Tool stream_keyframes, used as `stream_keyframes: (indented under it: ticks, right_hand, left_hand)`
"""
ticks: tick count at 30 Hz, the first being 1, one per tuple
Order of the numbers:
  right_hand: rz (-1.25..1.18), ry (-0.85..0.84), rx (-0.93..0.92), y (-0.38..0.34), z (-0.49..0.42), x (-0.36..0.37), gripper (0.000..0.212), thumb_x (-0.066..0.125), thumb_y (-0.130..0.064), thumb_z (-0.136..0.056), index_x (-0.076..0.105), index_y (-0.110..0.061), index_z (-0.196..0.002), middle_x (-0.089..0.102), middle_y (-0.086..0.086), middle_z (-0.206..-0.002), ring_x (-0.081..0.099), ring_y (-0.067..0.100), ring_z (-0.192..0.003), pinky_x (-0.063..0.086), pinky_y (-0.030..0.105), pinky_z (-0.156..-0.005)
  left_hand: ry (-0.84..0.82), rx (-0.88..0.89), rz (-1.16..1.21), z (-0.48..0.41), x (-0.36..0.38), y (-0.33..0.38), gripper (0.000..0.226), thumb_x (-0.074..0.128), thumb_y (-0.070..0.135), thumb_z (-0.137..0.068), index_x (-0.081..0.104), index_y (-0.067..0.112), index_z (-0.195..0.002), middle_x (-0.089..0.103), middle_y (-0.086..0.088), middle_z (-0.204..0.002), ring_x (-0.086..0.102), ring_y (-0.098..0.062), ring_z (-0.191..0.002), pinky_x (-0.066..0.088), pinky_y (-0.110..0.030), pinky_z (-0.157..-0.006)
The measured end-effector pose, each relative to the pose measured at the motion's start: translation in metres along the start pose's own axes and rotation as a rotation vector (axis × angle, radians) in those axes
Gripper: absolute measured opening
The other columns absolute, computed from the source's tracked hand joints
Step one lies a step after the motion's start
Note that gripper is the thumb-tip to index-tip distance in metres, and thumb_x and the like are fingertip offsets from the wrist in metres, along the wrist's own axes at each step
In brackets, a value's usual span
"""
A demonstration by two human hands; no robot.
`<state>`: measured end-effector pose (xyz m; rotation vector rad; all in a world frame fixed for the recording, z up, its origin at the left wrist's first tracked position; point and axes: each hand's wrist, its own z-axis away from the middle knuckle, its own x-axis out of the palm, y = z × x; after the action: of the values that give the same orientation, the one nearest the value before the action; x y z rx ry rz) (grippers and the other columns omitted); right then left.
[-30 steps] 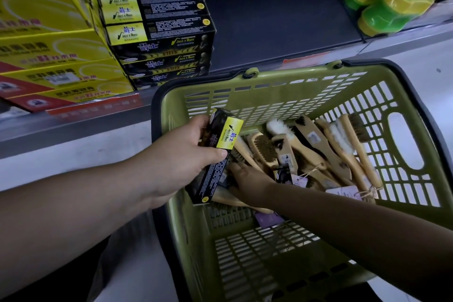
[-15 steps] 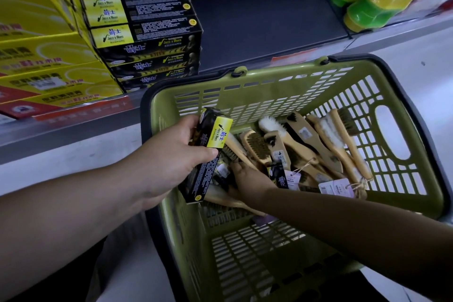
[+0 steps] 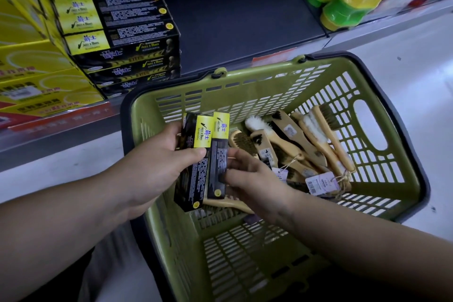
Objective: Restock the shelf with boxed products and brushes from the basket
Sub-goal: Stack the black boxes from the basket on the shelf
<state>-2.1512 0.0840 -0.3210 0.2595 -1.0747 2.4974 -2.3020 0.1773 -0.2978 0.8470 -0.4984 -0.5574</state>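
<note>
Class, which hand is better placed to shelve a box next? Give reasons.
Probably left: the left hand grips a box nearer the shelved stack; the right hand holds a second box farther away.

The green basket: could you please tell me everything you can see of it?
The basket is olive-green plastic with slotted walls and floor, a dark rim and an oval handhold in its right wall. It stands on the pale floor before the shelf. Wooden brushes with tags lie piled inside. Over it, the left hand grips the left box, the right hand the right box.
</note>
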Motion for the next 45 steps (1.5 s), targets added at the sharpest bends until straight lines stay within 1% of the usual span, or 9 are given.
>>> stream_keyframes:
  ticks: [3,6,12,18,26,30,36,40,45]
  right_hand:
    - [-0.126,-0.093,0.046,-0.01,0.0,0.005,0.035,0.055,-0.012,-0.074,0.062,-0.019,-0.108,0.065,0.004,-0.101,0.061,0.016,-0.089,0.05,0.031,-0.082]
    - [-0.239,-0.092,0.099,-0.013,0.001,0.005,0.037,0.053,-0.024,-0.08,0.06,-0.017,-0.116,0.058,0.008,-0.106,0.055,0.017,-0.087,0.048,0.029,-0.078]
    - [-0.143,-0.069,0.06,-0.014,0.007,0.001,0.053,0.07,-0.029,-0.075,0.052,-0.007,-0.12,0.059,0.009,-0.09,0.059,0.016,-0.069,0.051,0.027,-0.066]
    - [0.227,-0.051,-0.099,-0.01,0.007,0.001,0.054,0.063,-0.024,-0.079,0.045,-0.034,-0.129,0.063,0.005,-0.119,0.057,0.032,-0.114,0.041,0.055,-0.101]
    - [0.194,-0.077,-0.157,-0.016,0.005,0.007,0.06,0.069,-0.012,-0.079,0.043,-0.027,-0.131,0.062,0.011,-0.119,0.062,0.023,-0.103,0.052,0.033,-0.086]
    - [0.385,-0.086,-0.214,-0.034,0.008,0.019,0.058,0.064,0.0,-0.082,0.042,-0.021,-0.132,0.065,0.006,-0.115,0.063,0.018,-0.104,0.053,0.031,-0.087]
    - [0.6,-0.033,-0.29,-0.08,0.023,0.031,0.037,0.059,-0.017,-0.09,0.05,-0.019,-0.126,0.068,-0.001,-0.104,0.065,0.015,-0.097,0.049,0.038,-0.095]
    - [0.659,0.03,-0.318,-0.098,0.037,0.038,0.039,0.058,-0.022,-0.091,0.045,-0.017,-0.127,0.065,-0.004,-0.107,0.063,0.004,-0.094,0.05,0.021,-0.089]
    - [0.81,0.1,-0.328,-0.134,0.046,0.051,0.044,0.055,-0.039,-0.09,0.041,-0.016,-0.125,0.06,-0.002,-0.11,0.058,0.014,-0.1,0.048,0.03,-0.088]
  left_hand:
    - [0.022,-0.024,0.071,-0.001,0.0,0.0,0.028,0.055,0.015,-0.09,0.052,0.034,-0.109,0.069,0.023,-0.099,0.061,0.009,-0.095,0.042,-0.014,-0.079]
    - [0.069,-0.065,0.171,-0.004,-0.004,0.001,0.074,0.062,0.027,-0.082,0.025,0.016,-0.145,0.039,0.01,-0.143,0.036,-0.006,-0.131,0.023,-0.032,-0.111]
    - [0.111,-0.075,0.308,-0.008,-0.005,0.002,0.112,0.072,0.039,-0.055,0.017,0.005,-0.147,0.03,-0.013,-0.151,0.031,-0.024,-0.138,0.022,-0.048,-0.114]
    - [0.098,-0.072,0.359,-0.009,-0.005,0.001,0.097,0.069,0.029,-0.064,0.023,0.003,-0.144,0.044,-0.013,-0.143,0.045,-0.023,-0.129,0.031,-0.047,-0.111]
    - [0.147,-0.043,0.395,-0.007,0.001,0.007,0.066,0.059,0.019,-0.086,0.028,0.006,-0.143,0.052,-0.011,-0.136,0.052,-0.019,-0.122,0.037,-0.039,-0.108]
    - [0.187,0.001,0.357,0.0,0.004,0.022,0.092,0.067,0.032,-0.072,0.019,0.012,-0.148,0.031,-0.014,-0.151,0.034,-0.026,-0.137,0.026,-0.047,-0.113]
    - [0.223,0.08,0.247,0.007,0.002,0.056,0.05,0.058,0.023,-0.089,0.042,0.008,-0.133,0.057,-0.011,-0.13,0.053,-0.026,-0.12,0.036,-0.047,-0.107]
    - [0.209,0.01,0.141,0.011,0.004,0.087,0.03,0.058,0.018,-0.09,0.057,0.002,-0.115,0.066,-0.014,-0.111,0.062,-0.024,-0.101,0.044,-0.042,-0.1]
    - [0.267,0.023,-0.036,0.012,0.01,0.133,0.047,0.058,0.023,-0.091,0.047,-0.002,-0.128,0.057,-0.018,-0.125,0.055,-0.03,-0.115,0.042,-0.044,-0.103]
